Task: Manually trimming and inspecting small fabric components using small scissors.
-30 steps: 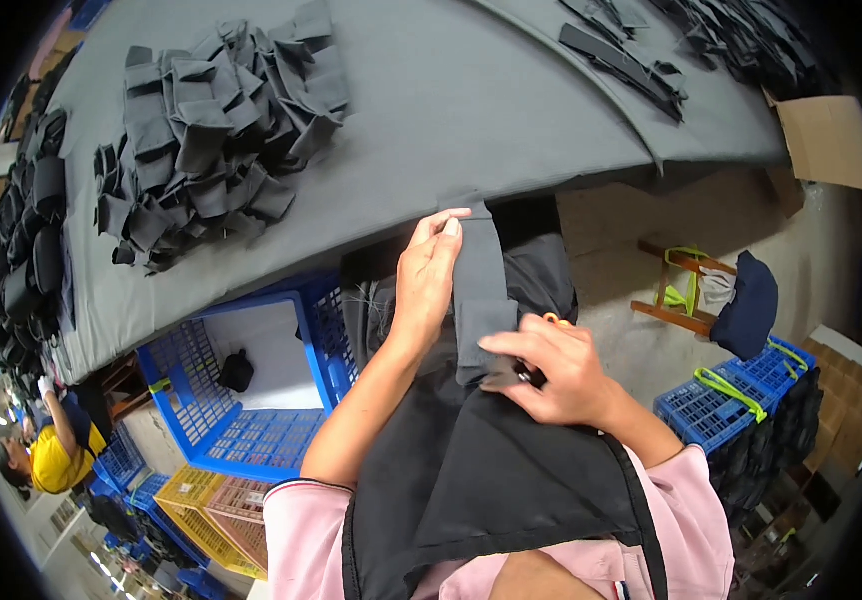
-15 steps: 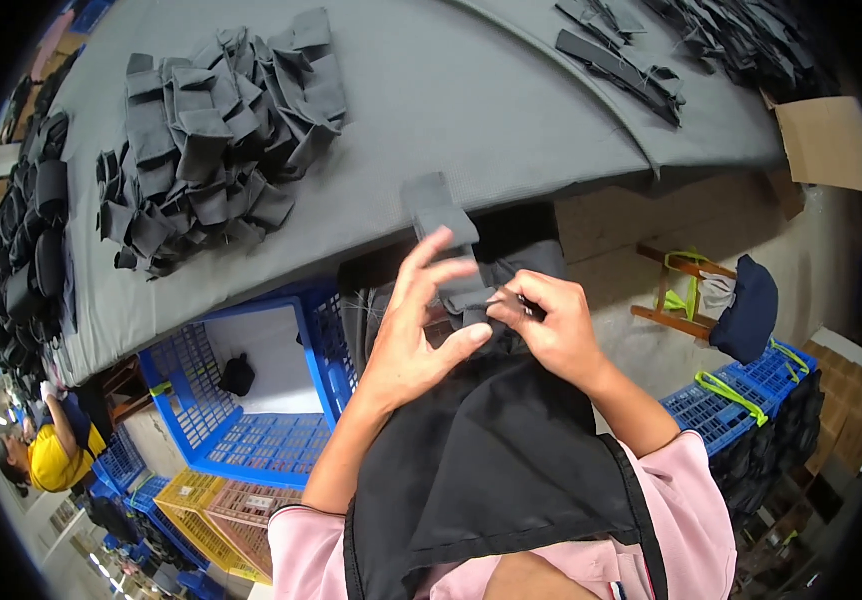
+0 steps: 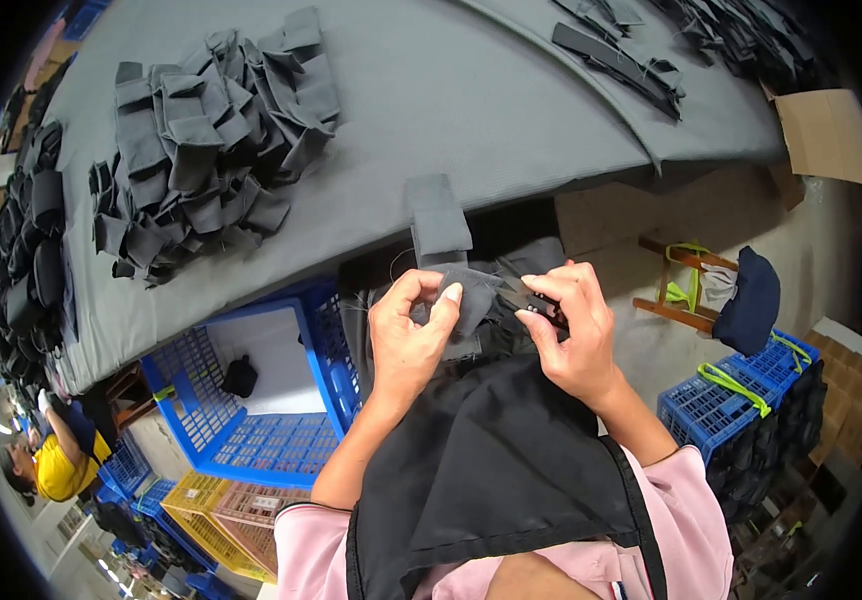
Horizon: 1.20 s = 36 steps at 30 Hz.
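Note:
My left hand (image 3: 408, 338) pinches a folded grey fabric strip (image 3: 439, 218) between thumb and fingers. One end of the strip lies over the table's near edge, and the rest hangs above my lap. A loose thread curls beside the left fingers. In my right hand (image 3: 581, 335) is a small pair of thread snips (image 3: 521, 298), its blades pointing at the strip's right edge. Whether the blades touch the cloth I cannot tell. A black apron (image 3: 511, 450) covers my front below both hands.
A heap of grey fabric strips (image 3: 216, 130) lies on the grey-covered table (image 3: 381, 110). Blue crates (image 3: 213, 470) stand at left and right (image 3: 716, 400). A wooden stool (image 3: 671, 312) is on the right. Another person (image 3: 66, 465) in yellow is far left.
My left fingers, spread before, have closed on the strip and lifted its near part. My right hand has moved slightly right, and the snips' blades now show.

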Each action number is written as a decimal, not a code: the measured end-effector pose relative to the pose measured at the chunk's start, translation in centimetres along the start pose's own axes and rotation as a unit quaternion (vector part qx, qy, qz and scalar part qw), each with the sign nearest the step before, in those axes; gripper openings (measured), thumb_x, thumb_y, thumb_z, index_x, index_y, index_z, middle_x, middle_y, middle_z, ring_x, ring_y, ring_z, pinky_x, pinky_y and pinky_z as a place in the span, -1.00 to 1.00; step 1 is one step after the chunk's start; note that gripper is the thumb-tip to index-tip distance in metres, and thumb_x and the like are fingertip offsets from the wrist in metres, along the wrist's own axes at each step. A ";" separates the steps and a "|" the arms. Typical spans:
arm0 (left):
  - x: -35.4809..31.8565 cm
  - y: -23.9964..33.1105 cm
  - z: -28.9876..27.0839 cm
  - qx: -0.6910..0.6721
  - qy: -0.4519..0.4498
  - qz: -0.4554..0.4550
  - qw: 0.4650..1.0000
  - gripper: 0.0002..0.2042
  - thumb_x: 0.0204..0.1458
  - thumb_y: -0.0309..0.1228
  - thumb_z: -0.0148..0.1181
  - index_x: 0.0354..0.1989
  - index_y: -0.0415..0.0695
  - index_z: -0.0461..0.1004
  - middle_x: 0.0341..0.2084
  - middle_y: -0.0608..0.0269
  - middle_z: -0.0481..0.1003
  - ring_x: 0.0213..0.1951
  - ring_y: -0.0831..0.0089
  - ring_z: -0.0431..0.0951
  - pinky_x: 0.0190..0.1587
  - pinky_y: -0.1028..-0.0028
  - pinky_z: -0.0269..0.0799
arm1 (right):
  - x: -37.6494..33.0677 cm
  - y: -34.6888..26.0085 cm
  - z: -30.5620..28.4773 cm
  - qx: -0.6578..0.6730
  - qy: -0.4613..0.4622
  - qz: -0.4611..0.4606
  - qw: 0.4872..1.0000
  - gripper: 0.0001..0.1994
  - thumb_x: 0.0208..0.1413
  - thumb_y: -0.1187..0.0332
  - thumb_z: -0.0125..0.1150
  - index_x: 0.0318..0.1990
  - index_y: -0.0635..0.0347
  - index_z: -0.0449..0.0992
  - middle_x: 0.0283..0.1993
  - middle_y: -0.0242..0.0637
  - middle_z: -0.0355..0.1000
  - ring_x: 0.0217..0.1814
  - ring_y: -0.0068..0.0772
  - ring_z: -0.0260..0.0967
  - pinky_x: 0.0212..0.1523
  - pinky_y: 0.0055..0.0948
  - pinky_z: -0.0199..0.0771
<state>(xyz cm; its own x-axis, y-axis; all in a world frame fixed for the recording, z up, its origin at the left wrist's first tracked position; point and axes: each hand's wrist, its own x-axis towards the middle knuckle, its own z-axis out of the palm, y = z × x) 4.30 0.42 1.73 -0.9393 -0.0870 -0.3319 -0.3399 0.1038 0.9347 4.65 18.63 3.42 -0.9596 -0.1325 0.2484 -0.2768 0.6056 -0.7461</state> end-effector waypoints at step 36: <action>-0.5 0.2 1.3 -0.053 -0.023 -0.042 0.997 -0.91 -0.02 -0.48 0.19 -0.44 -0.21 0.41 -0.59 0.44 0.37 -0.49 0.76 0.30 -0.45 0.66 0.24 | 0.0 0.7 -0.3 -0.032 -0.009 -0.036 0.999 -0.74 -0.25 0.49 0.34 -0.30 0.21 0.51 -0.49 -0.32 0.32 -0.58 -0.34 0.29 -0.55 -0.46 0.28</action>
<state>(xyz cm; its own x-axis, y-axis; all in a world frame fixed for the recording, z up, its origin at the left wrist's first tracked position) 4.65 1.78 1.95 -0.9100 -0.0451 -0.4121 -0.4122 -0.0081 0.9111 4.51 19.28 3.08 -0.9380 -0.1923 0.2883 -0.3424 0.6427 -0.6854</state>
